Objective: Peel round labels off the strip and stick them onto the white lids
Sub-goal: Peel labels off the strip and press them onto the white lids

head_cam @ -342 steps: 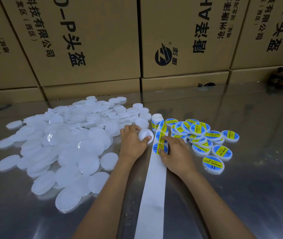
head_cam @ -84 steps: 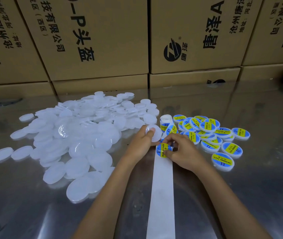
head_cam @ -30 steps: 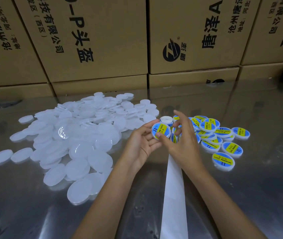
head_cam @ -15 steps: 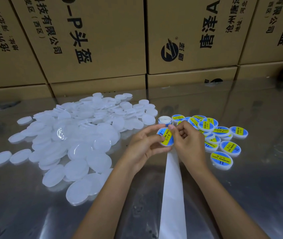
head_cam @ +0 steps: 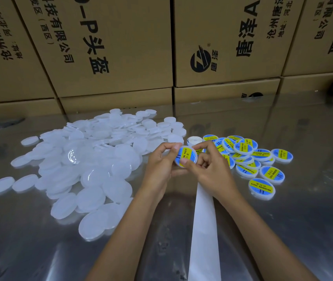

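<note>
Smoothing label (head_cam: 186,157) onto lid (head_cam: 178,164), both hands' fingers (head_cam: 173,147) pinching it; judged next: set down, peel another off strip (head_cam: 204,220).

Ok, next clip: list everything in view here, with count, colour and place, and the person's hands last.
plain lids: a large heap, too many to count, white, left half of the table
labelled lids: over a dozen, blue and yellow labels, right of the hands
held lid: one, white with a blue and yellow label, between both hands
backing strip: one, white, runs from the hands toward the camera
label roll: one, white, just behind the hands
table: one, shiny metal
cardboard boxes: several, brown with black print, stacked behind the table
left hand: holds the lid's left edge
right hand: pinches the lid's right side
</note>
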A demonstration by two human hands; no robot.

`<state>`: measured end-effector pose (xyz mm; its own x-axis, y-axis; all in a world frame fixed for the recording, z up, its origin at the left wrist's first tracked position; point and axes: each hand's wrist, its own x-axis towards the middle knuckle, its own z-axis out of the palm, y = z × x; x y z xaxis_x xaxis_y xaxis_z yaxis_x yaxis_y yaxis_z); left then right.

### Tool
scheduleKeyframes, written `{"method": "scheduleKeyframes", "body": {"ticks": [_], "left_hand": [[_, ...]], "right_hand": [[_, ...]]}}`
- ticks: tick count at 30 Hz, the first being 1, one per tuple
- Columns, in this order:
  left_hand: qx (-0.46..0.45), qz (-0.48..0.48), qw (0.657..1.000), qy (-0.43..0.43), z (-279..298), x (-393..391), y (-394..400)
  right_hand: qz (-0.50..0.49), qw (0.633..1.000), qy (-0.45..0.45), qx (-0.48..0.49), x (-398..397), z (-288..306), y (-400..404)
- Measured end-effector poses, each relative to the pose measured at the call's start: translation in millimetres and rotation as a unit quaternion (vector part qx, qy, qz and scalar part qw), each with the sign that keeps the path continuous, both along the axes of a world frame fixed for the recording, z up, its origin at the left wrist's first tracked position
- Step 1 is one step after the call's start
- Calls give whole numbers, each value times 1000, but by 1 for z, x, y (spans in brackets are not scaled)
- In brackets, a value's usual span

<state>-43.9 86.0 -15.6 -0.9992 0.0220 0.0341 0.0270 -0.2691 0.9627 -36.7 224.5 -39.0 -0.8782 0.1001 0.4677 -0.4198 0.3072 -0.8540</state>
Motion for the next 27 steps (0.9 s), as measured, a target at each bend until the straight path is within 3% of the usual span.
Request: {"method": "scheduleKeyframes", "body": {"ticks": [6,11,16,22,27], "left_hand": [[27,-108,994,22,1,2,-6],[-1,-161,987,16,2,2,-12],[-28,-96,995,18,1,2,-9],[4,-19,1000,-4,-2,1,-5],[0,-5,1000,-29,-4,1,-4]], "right_hand": [[-23,999,35,24,-2,-2,6],[-43,997,37,48,-2,-3,9],[-16,999,22,37,-1,-3,8],[43,998,17,43,3,-4,1],[9,998,15,68,3,-5,-1]]}}
